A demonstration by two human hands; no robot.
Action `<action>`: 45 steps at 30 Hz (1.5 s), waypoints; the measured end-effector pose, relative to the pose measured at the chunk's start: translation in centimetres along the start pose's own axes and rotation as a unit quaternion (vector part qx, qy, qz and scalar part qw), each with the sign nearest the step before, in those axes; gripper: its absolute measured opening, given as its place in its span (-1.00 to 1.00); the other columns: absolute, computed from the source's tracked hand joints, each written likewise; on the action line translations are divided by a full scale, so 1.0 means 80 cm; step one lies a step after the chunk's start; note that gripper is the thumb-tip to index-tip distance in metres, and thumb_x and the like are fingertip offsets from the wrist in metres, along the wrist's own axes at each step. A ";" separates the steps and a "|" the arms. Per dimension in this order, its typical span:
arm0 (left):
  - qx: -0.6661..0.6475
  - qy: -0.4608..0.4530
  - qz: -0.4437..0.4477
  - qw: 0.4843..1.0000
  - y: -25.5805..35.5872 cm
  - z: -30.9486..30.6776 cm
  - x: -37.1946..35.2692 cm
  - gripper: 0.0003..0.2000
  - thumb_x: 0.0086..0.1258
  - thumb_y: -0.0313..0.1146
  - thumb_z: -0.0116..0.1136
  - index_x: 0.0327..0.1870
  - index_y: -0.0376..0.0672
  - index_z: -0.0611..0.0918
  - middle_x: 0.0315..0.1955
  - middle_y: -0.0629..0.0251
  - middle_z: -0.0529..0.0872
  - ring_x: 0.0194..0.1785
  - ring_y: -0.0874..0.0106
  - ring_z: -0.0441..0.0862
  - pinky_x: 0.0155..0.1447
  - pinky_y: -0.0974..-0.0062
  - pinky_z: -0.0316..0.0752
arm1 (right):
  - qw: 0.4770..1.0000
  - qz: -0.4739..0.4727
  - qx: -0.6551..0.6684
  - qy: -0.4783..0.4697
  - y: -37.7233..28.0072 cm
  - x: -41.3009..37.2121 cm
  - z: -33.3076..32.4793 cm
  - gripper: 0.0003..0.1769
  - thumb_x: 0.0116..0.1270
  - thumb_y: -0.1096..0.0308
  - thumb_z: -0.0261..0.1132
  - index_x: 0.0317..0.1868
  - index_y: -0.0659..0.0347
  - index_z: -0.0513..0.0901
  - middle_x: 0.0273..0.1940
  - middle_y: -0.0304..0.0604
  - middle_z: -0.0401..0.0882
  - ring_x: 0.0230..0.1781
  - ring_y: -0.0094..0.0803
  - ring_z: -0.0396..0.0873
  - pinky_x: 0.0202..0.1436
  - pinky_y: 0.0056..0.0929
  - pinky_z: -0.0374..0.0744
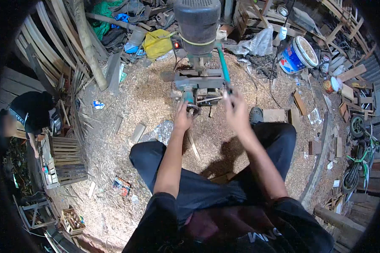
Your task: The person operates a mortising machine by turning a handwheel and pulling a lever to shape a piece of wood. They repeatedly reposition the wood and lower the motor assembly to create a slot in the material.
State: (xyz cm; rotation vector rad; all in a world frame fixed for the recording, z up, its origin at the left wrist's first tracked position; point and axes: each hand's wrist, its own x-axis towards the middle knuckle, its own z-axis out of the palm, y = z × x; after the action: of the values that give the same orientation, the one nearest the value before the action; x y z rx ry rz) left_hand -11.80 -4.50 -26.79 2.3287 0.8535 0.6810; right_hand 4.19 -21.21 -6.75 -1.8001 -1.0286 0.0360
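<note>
A machine with a dark motor housing point(197, 25) stands in front of me, with a grey metal vise-like part point(200, 81) beneath it. My left hand point(183, 116) is closed on the rim of a small handwheel point(193, 110) below that part. To the right, a green lever point(223, 63) slants down from the machine. My right hand point(236, 107), somewhat blurred, is wrapped round the lever's dark lower end. A red light glows on a switch point(177, 44) at the machine's left side.
Wood shavings cover the ground point(147, 92). A paint bucket point(297, 55) and a green motorbike point(359, 154) are at the right. Another person point(33, 109) bends over a wooden crate point(65, 160) at the left. A yellow cloth point(158, 44) lies behind.
</note>
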 end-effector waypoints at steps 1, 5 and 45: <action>0.000 0.008 0.004 1.000 -0.017 0.013 -0.001 -0.39 0.22 -0.46 0.29 0.35 -0.24 0.42 0.36 -0.10 0.40 0.44 -0.04 0.29 0.53 0.13 0.17 | 0.986 0.143 0.061 -0.051 -0.061 0.026 -0.036 -0.62 0.52 0.15 0.14 -0.20 0.36 0.64 -0.41 0.00 0.61 -0.33 -0.28 0.62 -0.27 -0.25 0.56; -0.024 -0.001 -0.054 0.998 0.003 -0.009 -0.027 -0.29 0.21 -0.48 0.27 0.44 -0.27 0.28 0.40 -0.14 0.32 0.43 -0.08 0.30 0.49 0.18 0.25 | 0.985 -0.139 0.049 0.084 -0.126 0.207 -0.090 -0.49 0.47 -0.03 0.20 -0.02 0.35 0.58 -0.27 0.08 0.68 -0.27 -0.21 0.64 -0.13 -0.23 0.56; -0.047 -0.130 -0.440 0.887 -0.343 0.262 -0.139 -0.76 0.51 -0.40 -0.03 -0.11 -0.41 0.64 -0.14 0.04 0.71 -0.08 0.25 0.64 0.08 0.37 0.56 | 0.924 0.036 0.027 -0.380 0.147 -0.027 0.232 -0.67 0.61 0.17 -0.08 0.15 0.25 0.28 -0.02 0.29 0.33 0.01 0.27 0.39 0.13 0.04 0.40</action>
State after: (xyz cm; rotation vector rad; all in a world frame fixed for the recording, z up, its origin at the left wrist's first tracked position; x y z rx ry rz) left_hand -17.45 -1.58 -62.50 1.6146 1.5289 0.0097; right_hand 1.68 -10.08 -25.68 -1.7978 -1.4667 0.8578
